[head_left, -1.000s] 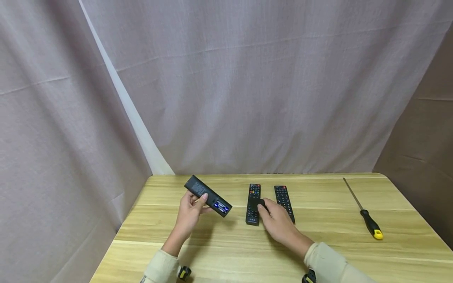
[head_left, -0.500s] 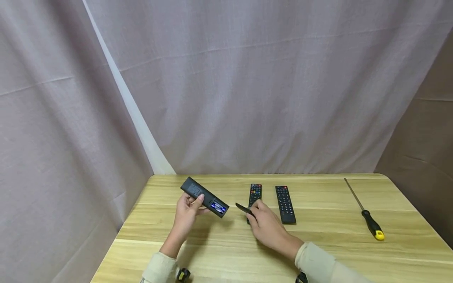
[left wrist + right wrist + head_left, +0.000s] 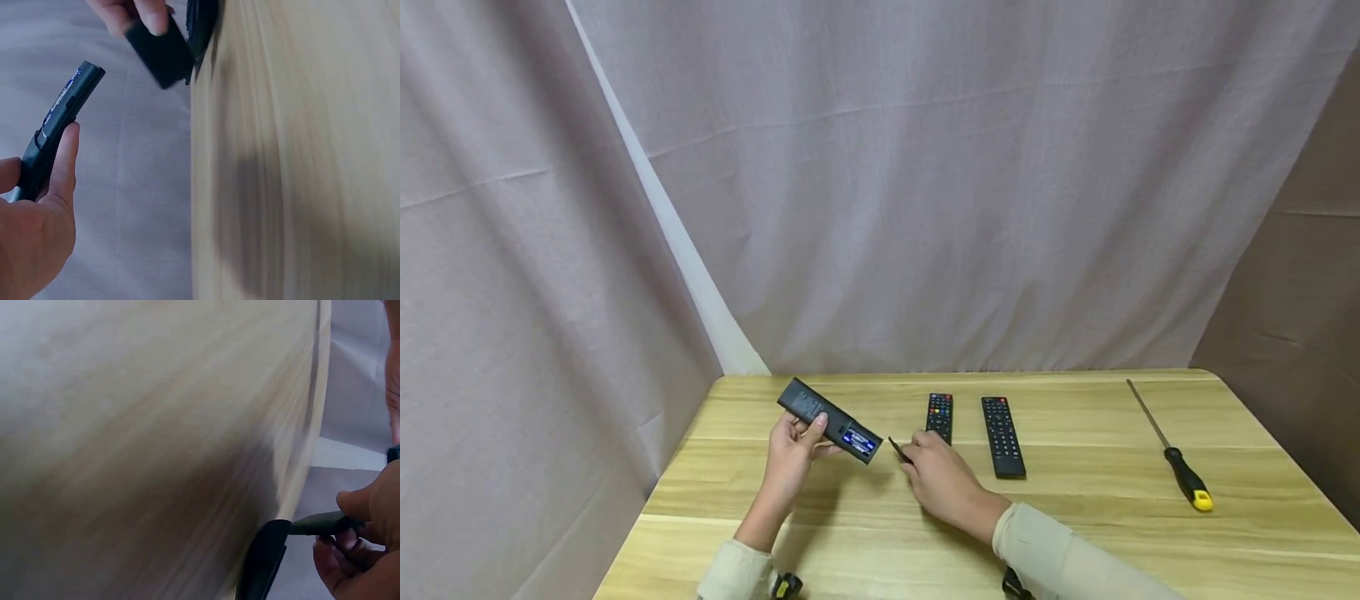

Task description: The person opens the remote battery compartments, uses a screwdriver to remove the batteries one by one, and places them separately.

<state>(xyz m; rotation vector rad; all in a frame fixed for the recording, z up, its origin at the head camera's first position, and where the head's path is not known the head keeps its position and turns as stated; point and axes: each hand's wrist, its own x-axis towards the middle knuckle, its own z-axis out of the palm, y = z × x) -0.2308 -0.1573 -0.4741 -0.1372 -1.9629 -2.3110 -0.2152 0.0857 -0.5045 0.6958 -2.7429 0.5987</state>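
My left hand (image 3: 792, 458) grips a black remote control (image 3: 812, 406) above the table, its back turned up and thumb across it. At the remote's lower right end the battery compartment lies uncovered, with blue and silver batteries (image 3: 859, 442) inside. Between thumb and fingers my right hand (image 3: 942, 479) pinches a small black battery cover (image 3: 898, 451), held edge-on just right of that end. The left wrist view shows the cover (image 3: 162, 53) as a flat dark rectangle, apart from the remote (image 3: 59, 125). Part of a second remote (image 3: 940, 414) is hidden behind my right hand.
A third black remote (image 3: 1003, 437) lies face up right of my right hand. Farther right lies a screwdriver (image 3: 1186, 477) with a black and yellow handle. The wooden table (image 3: 1075, 533) ends at grey curtains (image 3: 970, 208) behind and at the sides.
My right hand has moved left from over the second remote, carrying the battery cover toward the held remote. The cover has turned edge-on. My left hand has shifted slightly left and down.
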